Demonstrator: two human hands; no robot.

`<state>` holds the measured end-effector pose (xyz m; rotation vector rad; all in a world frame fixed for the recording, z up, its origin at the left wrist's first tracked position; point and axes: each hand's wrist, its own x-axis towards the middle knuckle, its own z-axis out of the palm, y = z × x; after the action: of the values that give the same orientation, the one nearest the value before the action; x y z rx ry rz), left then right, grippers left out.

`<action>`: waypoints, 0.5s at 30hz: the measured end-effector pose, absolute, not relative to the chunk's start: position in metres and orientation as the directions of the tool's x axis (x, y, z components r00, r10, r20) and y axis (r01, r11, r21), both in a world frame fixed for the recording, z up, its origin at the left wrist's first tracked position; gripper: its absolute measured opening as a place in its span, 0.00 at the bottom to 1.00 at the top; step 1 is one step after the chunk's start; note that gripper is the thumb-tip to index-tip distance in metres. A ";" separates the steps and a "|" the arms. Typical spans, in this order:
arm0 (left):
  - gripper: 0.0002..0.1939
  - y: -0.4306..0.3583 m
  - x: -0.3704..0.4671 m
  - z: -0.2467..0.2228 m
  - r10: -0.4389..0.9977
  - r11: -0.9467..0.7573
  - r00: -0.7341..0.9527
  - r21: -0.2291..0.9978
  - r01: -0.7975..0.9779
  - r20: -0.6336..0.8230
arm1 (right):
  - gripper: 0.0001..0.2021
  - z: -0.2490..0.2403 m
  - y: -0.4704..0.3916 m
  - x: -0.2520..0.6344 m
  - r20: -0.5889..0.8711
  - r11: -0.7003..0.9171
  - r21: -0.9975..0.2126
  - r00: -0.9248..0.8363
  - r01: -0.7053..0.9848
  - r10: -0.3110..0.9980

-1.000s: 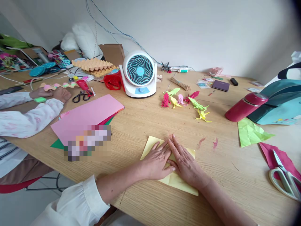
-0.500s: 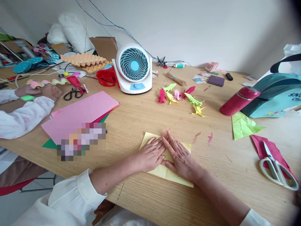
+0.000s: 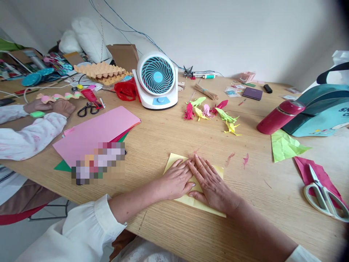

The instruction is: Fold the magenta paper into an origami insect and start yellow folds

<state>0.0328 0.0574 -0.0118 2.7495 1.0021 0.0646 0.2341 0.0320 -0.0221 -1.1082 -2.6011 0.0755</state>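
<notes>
A pale yellow sheet of paper (image 3: 188, 202) lies on the wooden table in front of me, partly covered by my hands. Flat on its left half rests my left hand (image 3: 177, 182), fingers stretched toward the middle. My right hand (image 3: 209, 182) presses flat on the right half, its fingers extended and their tips meeting those of the left hand near the paper's far edge. Beyond the paper sit several folded paper figures (image 3: 203, 110) in red, yellow, green and pink.
Scissors (image 3: 321, 200) lie on red paper at the right, near crumpled green paper (image 3: 289, 145), a red bottle (image 3: 280, 117) and a teal bag (image 3: 321, 112). A fan (image 3: 158, 80) stands at the back. Pink sheets (image 3: 100, 134) lie left, beside another person's hands (image 3: 58, 107).
The whole view has shifted slightly, so things sit a little farther right. My hands stay flat on the yellow paper with hardly any visible movement.
</notes>
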 end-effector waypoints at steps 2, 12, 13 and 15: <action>0.32 0.058 0.033 -0.015 0.642 -0.743 0.766 0.225 0.630 -0.027 | 0.45 -0.022 0.031 0.234 0.247 0.694 -0.162 -0.652 0.701 0.716; 0.45 0.059 0.031 -0.017 0.615 -0.763 0.788 0.237 0.602 -0.025 | 0.47 -0.018 0.016 0.240 0.148 0.707 -0.157 -0.692 0.689 0.707; 0.45 0.059 0.031 -0.016 0.615 -0.760 0.788 0.243 0.603 -0.030 | 0.47 -0.017 0.016 0.241 0.136 0.701 -0.164 -0.688 0.694 0.713; 0.46 0.059 0.032 -0.014 0.622 -0.750 0.782 0.260 0.608 -0.038 | 0.48 -0.014 0.016 0.243 0.110 0.684 -0.197 -0.677 0.703 0.727</action>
<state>0.0317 0.0591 -0.0138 2.7161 0.9556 0.0739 0.2434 0.0162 -0.0140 -1.1643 -2.7157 0.2060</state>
